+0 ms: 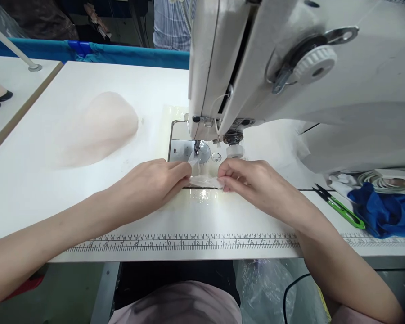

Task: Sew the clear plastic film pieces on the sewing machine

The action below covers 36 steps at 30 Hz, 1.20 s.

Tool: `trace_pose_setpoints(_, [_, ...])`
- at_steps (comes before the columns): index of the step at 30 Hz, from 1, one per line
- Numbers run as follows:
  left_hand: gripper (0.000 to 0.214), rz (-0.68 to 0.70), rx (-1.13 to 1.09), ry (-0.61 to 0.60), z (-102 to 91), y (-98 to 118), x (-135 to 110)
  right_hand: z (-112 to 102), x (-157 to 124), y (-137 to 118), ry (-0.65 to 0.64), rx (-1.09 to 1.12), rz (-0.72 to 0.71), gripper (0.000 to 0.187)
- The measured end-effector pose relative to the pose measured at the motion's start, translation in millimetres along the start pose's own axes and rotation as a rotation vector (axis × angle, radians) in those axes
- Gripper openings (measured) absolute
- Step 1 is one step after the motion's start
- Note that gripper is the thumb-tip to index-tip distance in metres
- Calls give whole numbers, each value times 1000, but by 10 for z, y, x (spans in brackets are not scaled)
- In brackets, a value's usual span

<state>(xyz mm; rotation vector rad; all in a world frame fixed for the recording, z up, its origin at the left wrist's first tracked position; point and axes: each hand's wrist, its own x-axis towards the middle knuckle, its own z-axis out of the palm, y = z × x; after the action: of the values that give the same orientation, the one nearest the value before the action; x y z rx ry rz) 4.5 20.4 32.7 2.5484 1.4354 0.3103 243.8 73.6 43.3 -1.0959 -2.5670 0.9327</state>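
Observation:
My left hand (155, 182) and my right hand (248, 180) rest on the white sewing table (87, 202), each pinching an end of a small sheer, pale piece of fabric (204, 180). The piece lies just in front of the presser foot and needle (197, 148) of the white sewing machine (290, 76). Both hands have their fingers closed on the piece's edges, the left at its left end, the right at its right end.
A pale pink stack of sheer fabric (101, 128) lies on the table to the left. Green-handled thread snips (340, 209) and blue cloth (384, 213) sit at the right. A printed ruler (189, 242) runs along the front edge. A person in a striped shirt (170, 22) stands behind.

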Motion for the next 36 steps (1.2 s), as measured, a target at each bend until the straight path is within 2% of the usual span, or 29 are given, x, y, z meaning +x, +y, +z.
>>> trace_pose_setpoints(1, [21,-12,-10,-11,-5,-6,34,13,9,-6,18,-27,-21,10])
trace_pose_setpoints(3, [18,-19,-38,-53,-14,-28,118,67,29,-11,38,-110,-84,28])
trace_pose_setpoints(4, [21,-26,-59,-79,-19,-42,164,104,40,-7,61,-156,-116,31])
trace_pose_setpoints(7, [23,-64,-140,-148,-33,-98,289,220,85,39,239,-213,-194,17])
trace_pose_setpoints(9, [23,-85,-221,-152,-46,-146,341,269,120,82,379,-188,-219,19])
trace_pose_setpoints(11, [25,-94,-312,-144,-63,-197,364,286,149,110,461,-156,-232,18])
trace_pose_setpoints(14, [33,-78,-440,-143,-86,-254,354,274,163,98,472,-140,-209,18])
trace_pose_setpoints(17, [40,-11,-490,-128,-59,-252,301,260,131,44,390,-167,-185,17])
trace_pose_setpoints(20, [35,160,-331,-7,63,-193,210,275,85,16,297,-273,-262,18])
trace_pose_setpoints(23, [27,387,93,234,221,-105,89,312,62,32,313,-420,-403,17])
trace_pose_setpoints(25, [18,450,365,346,290,-46,1,335,60,47,322,-475,-464,15])
trace_pose_setpoints(28, [24,414,537,317,319,18,-111,351,60,49,313,-507,-480,17])
trace_pose_setpoints(32, [35,320,508,220,308,46,-175,343,60,27,308,-513,-464,21])
trace_pose_setpoints(36, [32,317,470,228,310,35,-160,334,64,16,298,-506,-463,21])
